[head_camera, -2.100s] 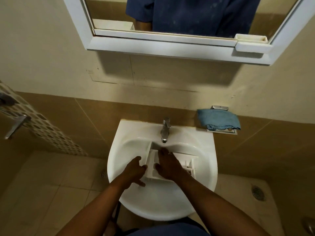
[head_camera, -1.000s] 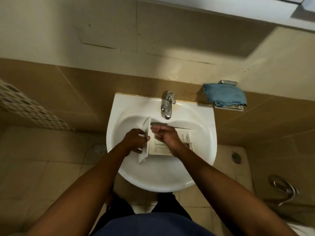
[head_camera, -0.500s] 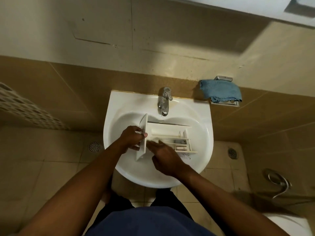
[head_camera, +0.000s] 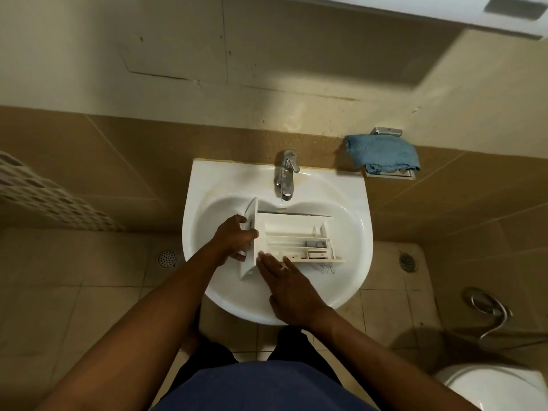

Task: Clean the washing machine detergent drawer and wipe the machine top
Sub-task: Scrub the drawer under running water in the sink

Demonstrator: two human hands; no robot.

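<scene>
Lying inside the sink (head_camera: 355, 203), the detergent drawer (head_camera: 293, 235) has its open compartments facing up. Its front panel stands toward the sink's left side, and its long body reaches toward the sink's right side. The left hand (head_camera: 234, 241) grasps the front panel, with the thumb curled over one face and the fingers wrapped round the other. The right hand (head_camera: 292, 289) is released and holds nothing. It lies flat over the front of the sink, fingers straight and together, with the fingertips (head_camera: 267, 258) touching the drawer's near edge beside the front panel. At the back of the sink stands the tap (head_camera: 286, 173), its spout pointing down just behind the drawer's far wall. A few dark specks (head_camera: 327, 269) lie on the sink bowl by the drawer's right end. A blue cloth (head_camera: 382, 154) is draped over a metal rack (head_camera: 388, 173) on the wall, just right of the sink's back corner. A floor drain (head_camera: 167, 258) lies left of the sink and another drain (head_camera: 408, 261) lies right of it.
</scene>
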